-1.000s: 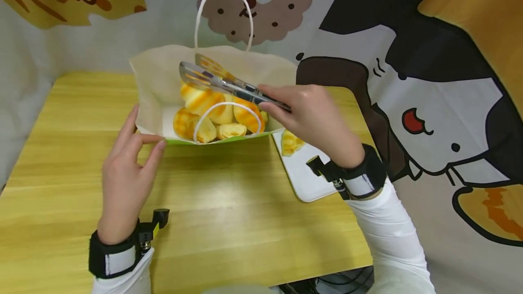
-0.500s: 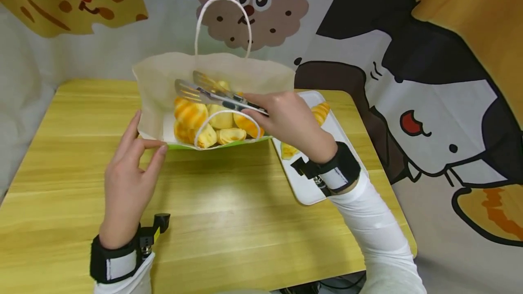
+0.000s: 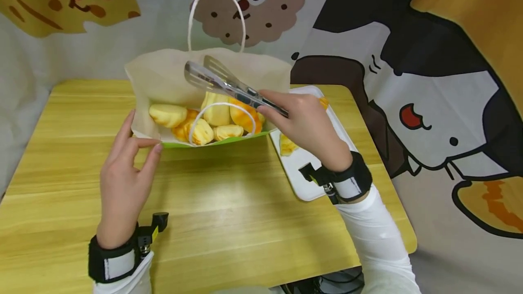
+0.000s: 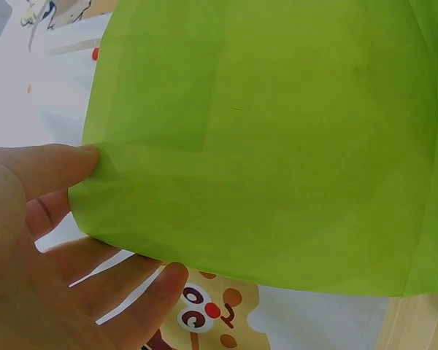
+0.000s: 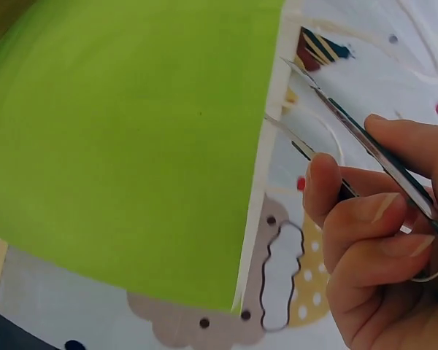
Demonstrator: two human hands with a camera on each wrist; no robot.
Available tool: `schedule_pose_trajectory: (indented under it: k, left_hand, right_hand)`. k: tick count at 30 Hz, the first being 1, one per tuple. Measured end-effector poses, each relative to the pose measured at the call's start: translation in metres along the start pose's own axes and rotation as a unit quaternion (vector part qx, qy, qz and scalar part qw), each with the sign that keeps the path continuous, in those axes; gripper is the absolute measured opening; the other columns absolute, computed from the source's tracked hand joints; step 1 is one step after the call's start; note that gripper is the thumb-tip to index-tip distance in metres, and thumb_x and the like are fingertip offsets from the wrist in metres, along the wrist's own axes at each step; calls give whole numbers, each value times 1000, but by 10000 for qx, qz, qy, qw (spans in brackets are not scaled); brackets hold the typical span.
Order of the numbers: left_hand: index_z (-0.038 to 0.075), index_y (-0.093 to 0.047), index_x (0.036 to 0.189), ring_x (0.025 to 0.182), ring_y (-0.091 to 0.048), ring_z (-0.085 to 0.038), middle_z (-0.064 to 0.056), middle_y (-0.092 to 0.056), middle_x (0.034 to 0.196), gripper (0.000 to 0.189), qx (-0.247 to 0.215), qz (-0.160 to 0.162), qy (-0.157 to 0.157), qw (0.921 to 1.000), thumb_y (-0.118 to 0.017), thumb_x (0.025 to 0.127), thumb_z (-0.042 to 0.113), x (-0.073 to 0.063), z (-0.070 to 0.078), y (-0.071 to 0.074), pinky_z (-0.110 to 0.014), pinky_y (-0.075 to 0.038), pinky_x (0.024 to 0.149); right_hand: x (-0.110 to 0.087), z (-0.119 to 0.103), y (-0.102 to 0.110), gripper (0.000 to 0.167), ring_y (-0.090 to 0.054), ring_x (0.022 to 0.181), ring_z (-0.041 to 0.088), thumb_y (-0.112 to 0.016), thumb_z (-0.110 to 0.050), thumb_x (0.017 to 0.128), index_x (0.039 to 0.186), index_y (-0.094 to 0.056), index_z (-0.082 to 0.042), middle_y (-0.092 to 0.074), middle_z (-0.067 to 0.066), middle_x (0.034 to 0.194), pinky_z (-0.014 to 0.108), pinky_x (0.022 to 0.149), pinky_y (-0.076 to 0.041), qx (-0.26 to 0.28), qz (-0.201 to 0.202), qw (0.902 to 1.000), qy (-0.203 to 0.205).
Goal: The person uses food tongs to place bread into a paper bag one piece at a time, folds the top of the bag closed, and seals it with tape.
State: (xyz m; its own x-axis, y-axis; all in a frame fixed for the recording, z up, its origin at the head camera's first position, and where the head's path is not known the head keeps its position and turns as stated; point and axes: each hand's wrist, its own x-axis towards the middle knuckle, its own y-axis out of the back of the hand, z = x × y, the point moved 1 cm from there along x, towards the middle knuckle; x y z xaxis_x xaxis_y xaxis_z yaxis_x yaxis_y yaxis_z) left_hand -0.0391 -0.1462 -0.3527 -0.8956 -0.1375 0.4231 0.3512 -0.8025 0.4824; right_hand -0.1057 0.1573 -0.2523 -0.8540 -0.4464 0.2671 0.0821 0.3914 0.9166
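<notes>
A paper bag (image 3: pixel 163 69), cream inside and green outside, stands open on the table with two white rope handles. Several pieces of bread (image 3: pixel 216 110) lie in it, and a pale oval one (image 3: pixel 167 115) is at the left end. My left hand (image 3: pixel 124 176) pinches the bag's front left edge between thumb and index finger; the green wall (image 4: pixel 263 146) fills most of the left wrist view. Above the bag's mouth, my right hand (image 3: pixel 312 124) grips metal tongs (image 3: pixel 234 90). Their tips are spread, with nothing between them in the right wrist view.
To the bag's right lies a white tray (image 3: pixel 304 185), partly under my right forearm. On it are a yellow bread piece (image 3: pixel 287 145) and an orange one (image 3: pixel 324 102), mostly hidden by the hand. A printed curtain (image 3: pixel 163 8) hangs behind the wooden table (image 3: pixel 229 221).
The tongs dipped into the bag with a striped bread, let it go and rose again with their tips apart. That bread now lies at the bag's left end. My left hand stayed in place.
</notes>
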Motion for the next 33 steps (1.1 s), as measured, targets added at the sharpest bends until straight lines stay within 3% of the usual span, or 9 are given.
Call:
schedule_pose_trajectory:
  k: [4,6,9,15,24,28,33]
  left_hand:
    - [-4,-69,102,139,-48,-37,0,-42,158,15,-11,58,-39,10000,-72,90,4,0,-1,-1,-53,-41,109]
    - [-4,-69,102,139,-48,-37,0,-42,158,14,-5,65,-23,10000,-72,91,4,1,-1,-1,-50,-42,109]
    - [-4,-69,102,138,-49,-36,1,-42,158,14,3,71,-18,10000,-72,91,4,1,-1,-2,-46,-42,110]
    - [-4,-69,101,138,-49,-36,0,-43,157,14,-8,114,-48,9999,-73,90,3,0,-1,-2,-41,-41,112]
    - [-6,-68,100,141,-46,-32,3,-42,158,14,-16,144,-59,9999,-72,90,3,2,-1,-1,-48,-41,112]
    - [-6,-68,100,142,-45,-33,1,-43,157,15,-65,136,-83,9999,-73,89,2,2,-2,-2,-51,-40,112]
    - [-6,-68,100,141,-46,-33,1,-43,157,15,-50,143,-96,9998,-73,89,2,2,-2,-2,-49,-40,113]
  right_hand:
    - [-18,9,3,38,-46,57,15,-64,-35,99,133,-66,-18,-62,2,71,28,55,-34,334,246,9973,-606]
    - [-28,13,3,37,-51,59,15,-65,-33,98,133,-66,-19,-62,2,71,26,53,-36,755,385,9915,-985]
    - [-44,18,0,36,-54,59,17,-66,-31,98,132,-67,-22,-68,3,78,24,51,-39,1547,615,9746,-1496]
    - [-69,23,-10,31,-45,52,16,-65,-27,98,129,-68,-25,-67,6,77,28,44,-34,2871,1170,9266,-2126]
    - [-105,33,-25,30,-41,47,16,-61,-16,100,126,-68,-3,-66,4,72,26,39,-29,4561,2233,8253,-2470]
    - [-120,41,-28,29,-42,46,15,-60,-14,100,125,-67,0,-66,4,71,24,38,-29,4760,2655,7986,-2552]
    - [-139,47,-29,30,-42,45,15,-60,-13,100,125,-66,3,-66,5,71,24,37,-28,4747,2919,7841,-2731]
